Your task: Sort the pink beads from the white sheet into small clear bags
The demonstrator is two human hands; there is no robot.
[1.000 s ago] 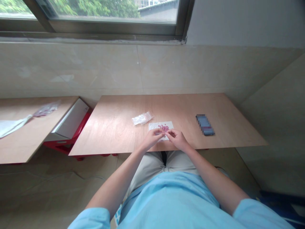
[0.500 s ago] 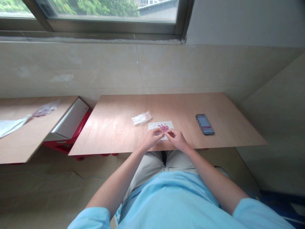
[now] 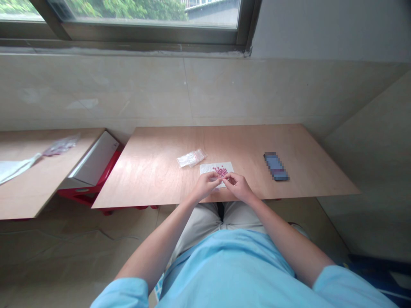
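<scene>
On a white sheet of paper (image 3: 205,169) near the table's front edge lies a small heap of pink-red beads (image 3: 221,171). My left hand (image 3: 207,185) and my right hand (image 3: 236,185) meet just in front of the heap, over the sheet. Both are closed in a pinch, thumbs and fingertips nearly touching each other. Whatever sits between the fingertips is too small to make out. Part of the paper is covered by the hands.
A clear plastic bag (image 3: 192,158) lies left of the paper on the wooden table (image 3: 154,171). To the right is a blurred-out phone (image 3: 276,167). Another table (image 3: 19,201) at the left holds a plastic bag (image 3: 61,146) and white cloth or paper (image 3: 19,167). A red stool (image 3: 111,179) stands between.
</scene>
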